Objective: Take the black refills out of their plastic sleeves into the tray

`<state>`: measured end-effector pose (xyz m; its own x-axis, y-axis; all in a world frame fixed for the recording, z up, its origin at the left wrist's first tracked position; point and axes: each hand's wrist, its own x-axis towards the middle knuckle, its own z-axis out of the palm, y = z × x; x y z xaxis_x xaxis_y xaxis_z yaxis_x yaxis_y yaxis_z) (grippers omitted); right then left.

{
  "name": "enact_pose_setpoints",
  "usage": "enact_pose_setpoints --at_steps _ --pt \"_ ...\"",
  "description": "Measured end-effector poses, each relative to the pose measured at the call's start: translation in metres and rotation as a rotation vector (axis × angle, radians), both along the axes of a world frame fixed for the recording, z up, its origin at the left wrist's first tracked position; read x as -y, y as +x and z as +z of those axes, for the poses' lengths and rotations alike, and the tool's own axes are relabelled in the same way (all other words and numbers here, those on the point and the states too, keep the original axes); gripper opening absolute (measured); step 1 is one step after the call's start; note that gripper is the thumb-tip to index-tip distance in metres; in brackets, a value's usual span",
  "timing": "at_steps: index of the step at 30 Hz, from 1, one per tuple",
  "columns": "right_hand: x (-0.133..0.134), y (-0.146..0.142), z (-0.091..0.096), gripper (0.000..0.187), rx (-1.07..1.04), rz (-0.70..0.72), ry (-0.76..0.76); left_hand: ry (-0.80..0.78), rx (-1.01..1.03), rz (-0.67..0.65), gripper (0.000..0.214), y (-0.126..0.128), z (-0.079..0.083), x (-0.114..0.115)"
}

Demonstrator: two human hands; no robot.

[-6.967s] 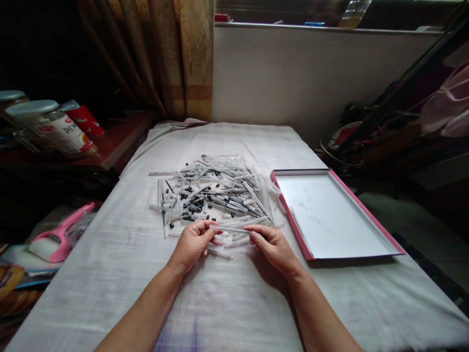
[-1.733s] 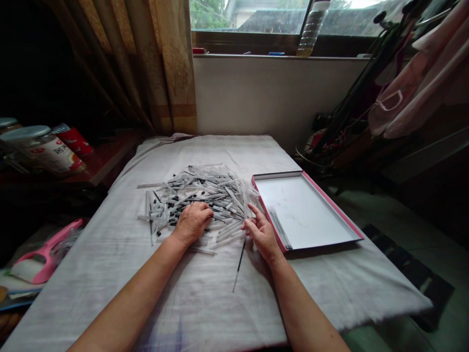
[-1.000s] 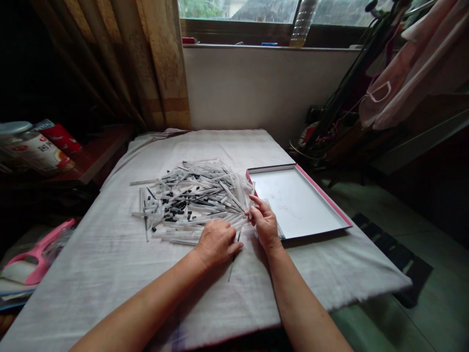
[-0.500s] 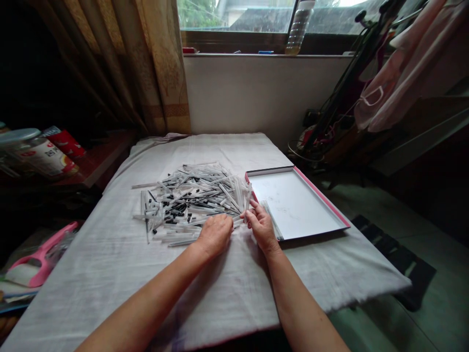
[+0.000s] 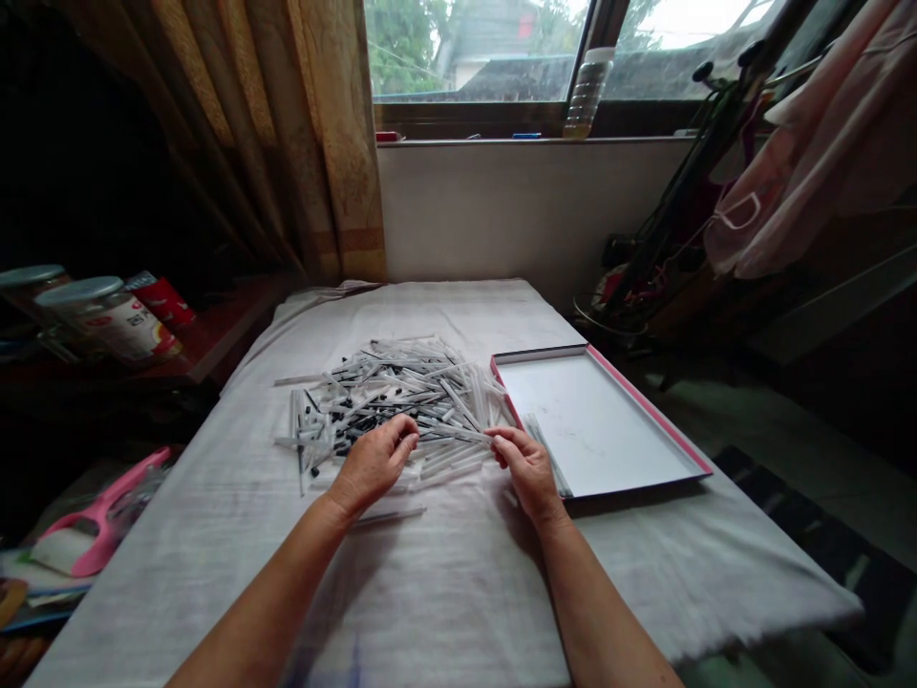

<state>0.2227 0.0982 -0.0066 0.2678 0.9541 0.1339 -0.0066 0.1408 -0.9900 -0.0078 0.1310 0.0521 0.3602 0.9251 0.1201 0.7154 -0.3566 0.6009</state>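
Note:
A heap of clear plastic pen barrels (image 5: 444, 382), dark thin refills and small black plugs (image 5: 315, 470) covers the middle of the cloth. My right hand (image 5: 526, 466) pinches one end of a clear pen barrel (image 5: 455, 433), which points left across the heap's near side. Close to the barrel's other end is my left hand (image 5: 376, 463), its fingers curled together; what they hold is hidden. Right of the heap lies a shallow white tray (image 5: 616, 420) with pink and black edges. Several filled pen barrels (image 5: 548, 454) rest along its left side.
A white cloth (image 5: 444, 592) covers the table. Pink scissors (image 5: 107, 511) lie at the left, below jars (image 5: 107, 320) on a dark red side table. A bottle (image 5: 588, 94) stands on the windowsill; a pink garment (image 5: 780, 182) hangs at the right.
My hands have moved apart, the left going leftward, and a clear barrel now shows between them. The camera view has tilted up slightly.

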Motion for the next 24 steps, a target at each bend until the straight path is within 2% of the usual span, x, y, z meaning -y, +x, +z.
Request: enact_pose_setpoints --at_steps 4,10,17,20,24 --pt "0.000 -0.001 0.000 0.023 0.023 0.013 -0.010 0.012 -0.033 0.007 0.014 -0.005 -0.001 0.000" --pt "0.001 -0.004 0.000 0.022 0.034 0.061 -0.036 0.091 -0.111 -0.063 0.015 -0.003 0.001 0.004" --pt "0.002 -0.005 0.007 0.025 -0.108 0.149 -0.155 0.431 -0.334 -0.165 0.020 -0.002 0.030 0.001" --pt "0.003 -0.007 0.010 0.026 -0.125 0.176 -0.192 0.496 -0.365 -0.225 0.021 -0.005 0.040 -0.003" --pt "0.006 -0.011 0.012 0.031 -0.176 0.243 -0.234 0.549 -0.397 -0.297 0.016 -0.007 0.045 -0.006"
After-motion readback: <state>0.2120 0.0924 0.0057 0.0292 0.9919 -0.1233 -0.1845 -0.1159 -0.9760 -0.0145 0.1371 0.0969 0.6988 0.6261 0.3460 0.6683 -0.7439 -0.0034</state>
